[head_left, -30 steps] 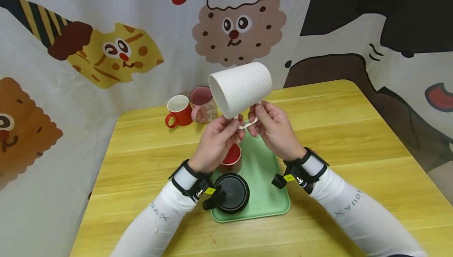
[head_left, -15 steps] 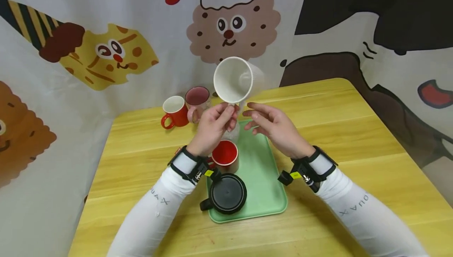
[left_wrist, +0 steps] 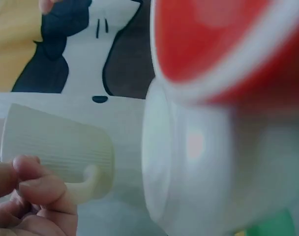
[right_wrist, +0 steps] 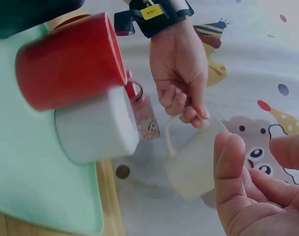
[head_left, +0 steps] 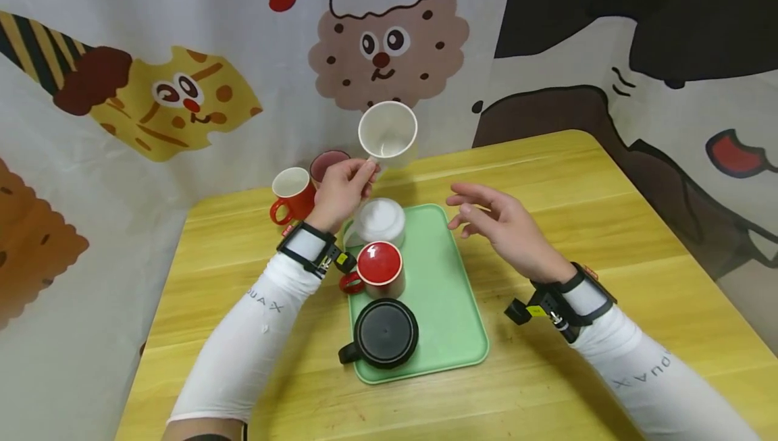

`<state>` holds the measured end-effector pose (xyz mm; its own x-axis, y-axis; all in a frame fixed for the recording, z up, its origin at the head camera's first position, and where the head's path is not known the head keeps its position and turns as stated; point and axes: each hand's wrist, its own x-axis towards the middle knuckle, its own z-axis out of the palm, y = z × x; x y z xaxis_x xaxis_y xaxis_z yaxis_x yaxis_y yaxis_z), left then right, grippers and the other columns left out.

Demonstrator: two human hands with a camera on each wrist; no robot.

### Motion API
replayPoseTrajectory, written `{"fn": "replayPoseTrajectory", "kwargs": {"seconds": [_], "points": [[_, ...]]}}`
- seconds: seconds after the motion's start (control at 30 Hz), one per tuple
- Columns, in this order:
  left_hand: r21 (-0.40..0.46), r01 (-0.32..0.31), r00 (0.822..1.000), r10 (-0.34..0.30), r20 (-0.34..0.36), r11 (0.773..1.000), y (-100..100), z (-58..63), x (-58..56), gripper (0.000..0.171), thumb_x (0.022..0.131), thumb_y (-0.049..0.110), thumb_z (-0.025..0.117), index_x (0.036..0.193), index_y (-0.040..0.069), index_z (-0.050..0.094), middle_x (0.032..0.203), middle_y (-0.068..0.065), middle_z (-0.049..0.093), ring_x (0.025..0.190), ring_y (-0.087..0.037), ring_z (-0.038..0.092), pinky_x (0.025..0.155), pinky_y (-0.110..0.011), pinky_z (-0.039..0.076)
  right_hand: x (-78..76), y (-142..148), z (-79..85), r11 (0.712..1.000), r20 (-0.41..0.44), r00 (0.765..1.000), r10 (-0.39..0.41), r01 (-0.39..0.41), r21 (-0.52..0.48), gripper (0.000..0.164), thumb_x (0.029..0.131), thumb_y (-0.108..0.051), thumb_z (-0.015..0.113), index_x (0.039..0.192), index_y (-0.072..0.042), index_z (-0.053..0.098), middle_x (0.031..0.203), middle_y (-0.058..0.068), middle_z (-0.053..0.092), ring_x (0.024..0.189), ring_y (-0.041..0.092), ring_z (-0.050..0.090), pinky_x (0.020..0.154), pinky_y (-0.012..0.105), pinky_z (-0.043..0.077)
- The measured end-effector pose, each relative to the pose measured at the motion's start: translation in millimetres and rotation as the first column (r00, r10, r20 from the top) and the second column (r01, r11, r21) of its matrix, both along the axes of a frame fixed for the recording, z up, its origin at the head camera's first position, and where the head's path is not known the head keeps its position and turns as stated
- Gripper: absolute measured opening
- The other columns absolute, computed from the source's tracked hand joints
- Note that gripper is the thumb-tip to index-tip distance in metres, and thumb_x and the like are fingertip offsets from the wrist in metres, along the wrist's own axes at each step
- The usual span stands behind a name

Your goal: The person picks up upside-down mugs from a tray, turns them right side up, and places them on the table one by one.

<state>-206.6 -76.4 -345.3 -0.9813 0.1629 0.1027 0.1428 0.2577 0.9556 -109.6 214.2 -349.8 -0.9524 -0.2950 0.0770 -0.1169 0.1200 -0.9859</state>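
Note:
My left hand (head_left: 343,191) pinches the handle of a white ribbed mug (head_left: 387,129) above the table's back edge, its open mouth tilted toward the head camera. In the left wrist view the ribbed body of this mug (left_wrist: 61,142) lies sideways beyond the fingertips. My right hand (head_left: 501,225) is over the tray's right side, fingers spread and holding nothing. On the green tray (head_left: 446,313) a white mug (head_left: 379,220), a red mug (head_left: 381,269) and a black mug (head_left: 386,333) stand bottom up in a row, handles to the left.
At the back left of the wooden table (head_left: 225,279) a red mug (head_left: 294,194) with a white inside stands upright. Beside it is a pink mug (head_left: 325,163), partly hidden by my left hand. A cartoon-printed curtain (head_left: 255,15) hangs behind the table.
The right hand has let go of the white ribbed mug and moved right. My left hand has carried the mug left and farther back, turning its mouth toward the head camera.

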Motion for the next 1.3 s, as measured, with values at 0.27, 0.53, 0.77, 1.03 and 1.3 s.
{"fn": "replayPoseTrajectory", "kwargs": {"seconds": [0.27, 0.53, 0.77, 1.03, 1.3], "points": [[-0.137, -0.061, 0.994, 0.072, 0.078, 0.989, -0.8, -6.9, -8.1, 0.034, 0.112, 0.028, 0.059, 0.112, -0.002, 0.075, 0.091, -0.015, 0.064, 0.07, -0.017, 0.056, 0.059, -0.022, 0.044, 12.2, 23.2, -11.3, 0.996, -0.024, 0.999, -0.04, 0.042, 0.08, 0.049, 0.112, -0.026, 0.058, 0.156, -0.006, 0.049, 0.143, 0.014, 0.061, 0.108, 0.026, 0.071, 0.089, 0.032, 0.06], [-0.196, -0.091, 0.99, 0.11, 0.09, 0.976, 0.5, -19.7, -11.4, 0.033, 0.112, 0.023, 0.058, 0.108, -0.005, 0.075, 0.081, -0.008, 0.062, 0.068, -0.016, 0.055, 0.06, -0.022, 0.041, 21.2, 41.8, -20.9, 0.991, -0.048, 0.998, -0.028, 0.034, 0.131, 0.05, 0.113, -0.024, 0.056, 0.157, -0.003, 0.047, 0.143, 0.014, 0.06, 0.108, 0.025, 0.072, 0.088, 0.031, 0.06], [-0.214, -0.109, 0.986, 0.133, 0.101, 0.971, 1.7, -26.7, -14.7, 0.033, 0.111, 0.023, 0.059, 0.106, -0.005, 0.076, 0.08, -0.007, 0.062, 0.069, -0.015, 0.054, 0.062, -0.022, 0.041, 26.7, 51.1, -27.0, 0.988, -0.042, 0.999, -0.026, 0.032, 0.15, 0.05, 0.113, -0.022, 0.055, 0.157, -0.001, 0.046, 0.143, 0.015, 0.06, 0.109, 0.023, 0.071, 0.088, 0.031, 0.06], [-0.202, -0.115, 0.978, 0.146, 0.15, 0.973, 0.4, -28.1, -16.1, 0.035, 0.111, 0.022, 0.059, 0.107, -0.008, 0.075, 0.087, -0.012, 0.063, 0.075, -0.016, 0.052, 0.063, -0.021, 0.039, 33.3, 56.1, -32.5, 0.969, -0.062, 0.998, -0.024, 0.039, 0.245, 0.046, 0.113, -0.021, 0.056, 0.156, -0.005, 0.049, 0.141, 0.012, 0.062, 0.105, 0.024, 0.072, 0.086, 0.029, 0.06], [-0.208, -0.115, 0.975, 0.15, 0.163, 0.971, -0.3, -30.5, -18.3, 0.034, 0.112, 0.02, 0.058, 0.107, -0.01, 0.074, 0.092, -0.014, 0.065, 0.081, -0.018, 0.053, 0.069, -0.022, 0.041, 38.5, 57.8, -39.4, 0.935, -0.12, 0.993, -0.007, 0.049, 0.352, 0.048, 0.11, -0.021, 0.063, 0.154, -0.008, 0.053, 0.141, 0.013, 0.062, 0.104, 0.027, 0.071, 0.083, 0.026, 0.059]]}}
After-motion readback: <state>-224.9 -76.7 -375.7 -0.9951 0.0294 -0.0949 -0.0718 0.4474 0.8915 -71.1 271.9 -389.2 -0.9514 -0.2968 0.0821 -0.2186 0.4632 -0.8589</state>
